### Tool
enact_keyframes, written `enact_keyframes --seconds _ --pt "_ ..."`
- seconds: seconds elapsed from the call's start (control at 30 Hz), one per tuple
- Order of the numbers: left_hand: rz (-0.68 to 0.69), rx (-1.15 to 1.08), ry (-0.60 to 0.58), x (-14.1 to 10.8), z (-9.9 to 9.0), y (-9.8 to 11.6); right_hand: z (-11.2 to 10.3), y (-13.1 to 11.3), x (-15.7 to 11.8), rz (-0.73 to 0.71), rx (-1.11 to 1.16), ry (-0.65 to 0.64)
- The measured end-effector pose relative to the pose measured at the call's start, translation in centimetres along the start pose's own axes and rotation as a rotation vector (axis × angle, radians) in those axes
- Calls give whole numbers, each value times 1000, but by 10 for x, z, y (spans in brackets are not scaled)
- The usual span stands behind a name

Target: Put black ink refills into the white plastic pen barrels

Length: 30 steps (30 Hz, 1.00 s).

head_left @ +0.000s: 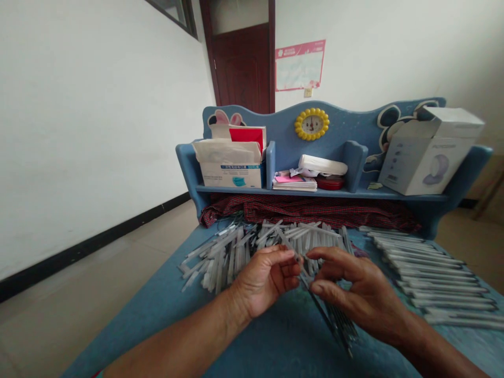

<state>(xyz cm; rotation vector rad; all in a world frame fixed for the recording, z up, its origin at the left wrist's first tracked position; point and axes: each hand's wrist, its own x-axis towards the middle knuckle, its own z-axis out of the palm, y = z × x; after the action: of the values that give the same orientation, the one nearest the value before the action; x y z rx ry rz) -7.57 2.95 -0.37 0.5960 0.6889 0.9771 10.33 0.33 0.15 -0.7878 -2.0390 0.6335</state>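
My left hand [268, 278] is closed in a pinch, thumb against fingers, on a narrow translucent plastic sleeve [289, 242] that slants up and away. Close beside it, my right hand [354, 294] has its fingers half curled, with a gap between thumb and forefinger. Below and between the hands lies a bundle of thin dark rods [342, 323], partly hidden by the right hand. A loose heap of translucent sleeves [232, 254] spreads behind the hands. Whether the rod under my fingertips sits inside the held sleeve, I cannot tell.
On the right of the blue table [157, 336] lies a row of several pale sleeves with dark rods [437, 273]. A checked cloth [283, 207] lies beneath the blue shelf [334, 193]. The shelf carries a mask box [232, 176], papers [295, 184] and a white carton [425, 157].
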Motion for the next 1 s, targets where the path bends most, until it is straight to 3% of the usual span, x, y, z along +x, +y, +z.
enact_keyframes --seconds 0.17,0.4,0.63,1.0 --pt "-22 5 -55 -4 4 -4 11 10 2 106 -128 164" --pt "26 9 -39 -8 7 7 13 11 1 58 -227 227" --pt "152 -5 121 -2 -8 45 12 15 0 93 -226 87" --pt "323 54 106 -4 -18 61 29 13 2 98 -348 -177"
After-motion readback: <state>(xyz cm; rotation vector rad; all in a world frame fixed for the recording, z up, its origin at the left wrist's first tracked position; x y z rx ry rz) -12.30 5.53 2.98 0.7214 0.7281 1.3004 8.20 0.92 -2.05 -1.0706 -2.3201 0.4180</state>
